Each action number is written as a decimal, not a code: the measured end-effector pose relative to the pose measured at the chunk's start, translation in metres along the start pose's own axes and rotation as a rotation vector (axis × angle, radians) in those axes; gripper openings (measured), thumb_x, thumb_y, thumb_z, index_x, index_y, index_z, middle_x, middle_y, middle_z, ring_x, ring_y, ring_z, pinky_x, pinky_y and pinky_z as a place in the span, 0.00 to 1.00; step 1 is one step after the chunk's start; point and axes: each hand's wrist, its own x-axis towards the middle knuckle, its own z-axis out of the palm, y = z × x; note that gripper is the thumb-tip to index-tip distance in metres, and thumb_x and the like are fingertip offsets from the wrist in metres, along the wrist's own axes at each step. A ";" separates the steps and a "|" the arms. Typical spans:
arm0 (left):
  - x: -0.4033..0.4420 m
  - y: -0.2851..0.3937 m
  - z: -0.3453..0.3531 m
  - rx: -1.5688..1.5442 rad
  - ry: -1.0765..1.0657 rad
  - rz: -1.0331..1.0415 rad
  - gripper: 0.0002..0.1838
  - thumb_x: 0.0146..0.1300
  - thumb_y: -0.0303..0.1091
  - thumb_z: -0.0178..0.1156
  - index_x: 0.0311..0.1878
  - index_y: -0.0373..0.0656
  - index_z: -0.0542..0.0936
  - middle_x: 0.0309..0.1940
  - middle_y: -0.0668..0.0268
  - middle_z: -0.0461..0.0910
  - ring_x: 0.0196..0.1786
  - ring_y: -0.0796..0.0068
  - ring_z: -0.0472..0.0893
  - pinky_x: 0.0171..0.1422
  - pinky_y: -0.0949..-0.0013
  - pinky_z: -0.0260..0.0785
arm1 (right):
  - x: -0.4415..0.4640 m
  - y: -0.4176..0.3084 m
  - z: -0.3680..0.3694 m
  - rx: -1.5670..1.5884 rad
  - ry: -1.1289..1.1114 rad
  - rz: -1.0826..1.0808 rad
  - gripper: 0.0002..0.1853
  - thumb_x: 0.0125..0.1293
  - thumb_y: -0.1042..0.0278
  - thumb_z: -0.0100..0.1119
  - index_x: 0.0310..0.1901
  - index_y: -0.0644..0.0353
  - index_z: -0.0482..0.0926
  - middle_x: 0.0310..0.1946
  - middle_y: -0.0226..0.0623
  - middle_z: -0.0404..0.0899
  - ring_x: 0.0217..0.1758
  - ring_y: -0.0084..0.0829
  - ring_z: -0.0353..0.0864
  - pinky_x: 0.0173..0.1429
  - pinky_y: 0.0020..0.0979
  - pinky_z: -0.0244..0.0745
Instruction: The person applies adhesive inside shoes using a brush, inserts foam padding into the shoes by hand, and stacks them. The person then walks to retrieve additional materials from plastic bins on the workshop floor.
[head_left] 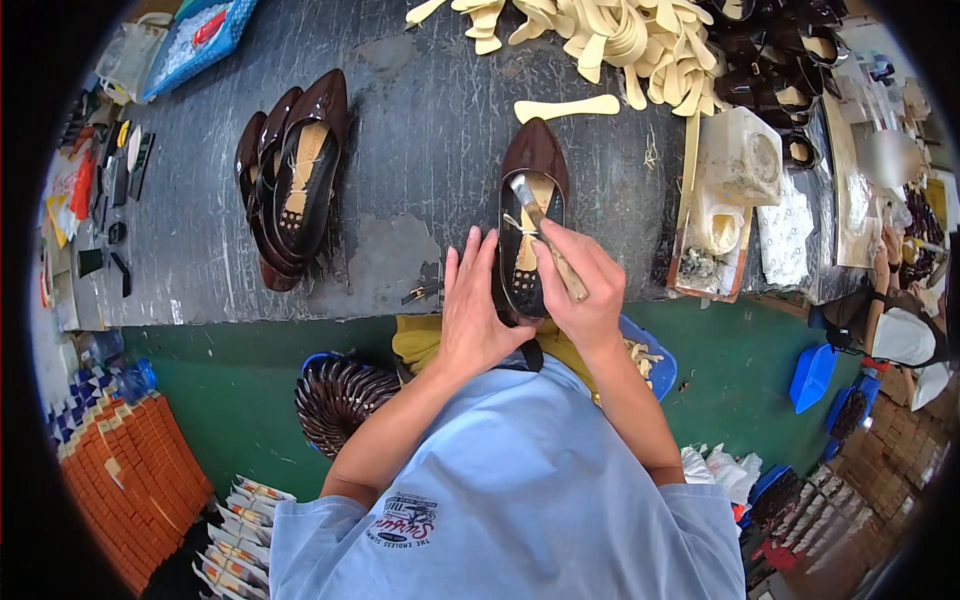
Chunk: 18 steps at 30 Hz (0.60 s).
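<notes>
so the shoe being worked on is a glossy dark brown pointed flat (533, 150), sitting near the front edge of the dark scuffed workbench (390, 170), toe facing away from the person and heel by their shirt; the right hand (585, 280) has a brush (535, 205) pinched between thumb and fingers, handle slanting back under the palm, and the bristle end is down inside the shoe near the toe, over the pale insole; left hand (475, 305) is along the left side of the shoe, fingers stretched out and pretty close together, thumb spread away from them over to the heel; just past the toe there's a loose cream insole piece (567, 108) lying crosswise, with a big messy pile of cream insole pieces (620, 40) beyond it; off to the left, a few matching flats (305, 165) are nested together, toes also pointing away; and over on the right there's a grubby whitish plastic container (740, 155) on a tray (706, 285), kinda caked with residue
</notes>
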 end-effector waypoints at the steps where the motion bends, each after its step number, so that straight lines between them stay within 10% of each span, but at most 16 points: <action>1: -0.001 -0.001 0.000 -0.002 0.001 0.000 0.67 0.44 0.43 0.86 0.84 0.33 0.54 0.80 0.42 0.64 0.88 0.43 0.55 0.90 0.36 0.38 | 0.001 -0.001 0.000 -0.024 -0.013 -0.035 0.14 0.62 0.83 0.73 0.49 0.67 0.87 0.40 0.47 0.90 0.37 0.44 0.90 0.41 0.37 0.84; 18: 0.001 -0.004 0.002 -0.011 0.000 0.018 0.68 0.44 0.41 0.87 0.83 0.32 0.54 0.80 0.42 0.63 0.87 0.42 0.57 0.90 0.35 0.39 | 0.036 -0.034 -0.062 0.191 -0.572 0.647 0.06 0.66 0.72 0.68 0.35 0.67 0.86 0.21 0.41 0.83 0.20 0.33 0.82 0.30 0.34 0.76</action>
